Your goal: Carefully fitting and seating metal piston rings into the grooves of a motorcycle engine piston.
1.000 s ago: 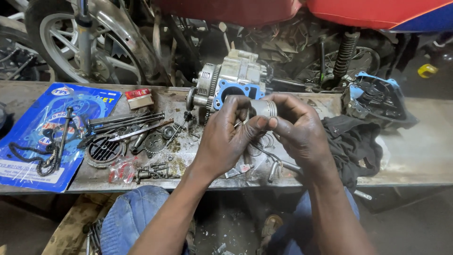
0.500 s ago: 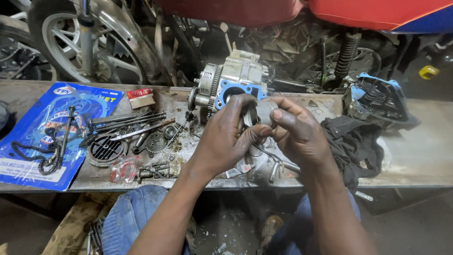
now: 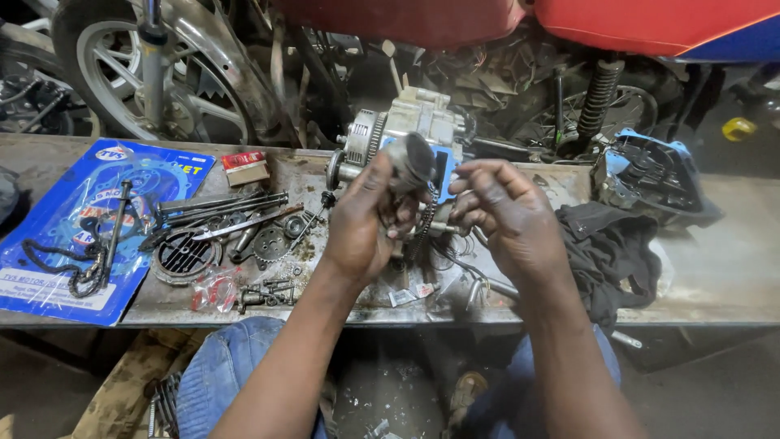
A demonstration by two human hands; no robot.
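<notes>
My left hand (image 3: pixel 366 223) grips a round grey metal piston (image 3: pixel 410 158), held up in front of a small engine block (image 3: pixel 410 122) with a blue gasket face. My right hand (image 3: pixel 500 215) is just to the right of it, fingers curled and pinched together near the piston's lower side; whether it pinches a small part I cannot tell. A timing chain (image 3: pixel 422 228) hangs down between both hands over the bench (image 3: pixel 715 276).
Left of my hands lie long bolts (image 3: pixel 219 207), a round finned cover (image 3: pixel 185 256), a sprocket (image 3: pixel 270 244) and small parts. A blue gasket package (image 3: pixel 49 244) with a chain lies far left. A black rag (image 3: pixel 617 256) and blue-black cover (image 3: pixel 650 175) sit right. Motorcycles stand behind.
My left hand has turned and lifted the piston higher in front of the engine block. My right hand has drawn slightly away to the right.
</notes>
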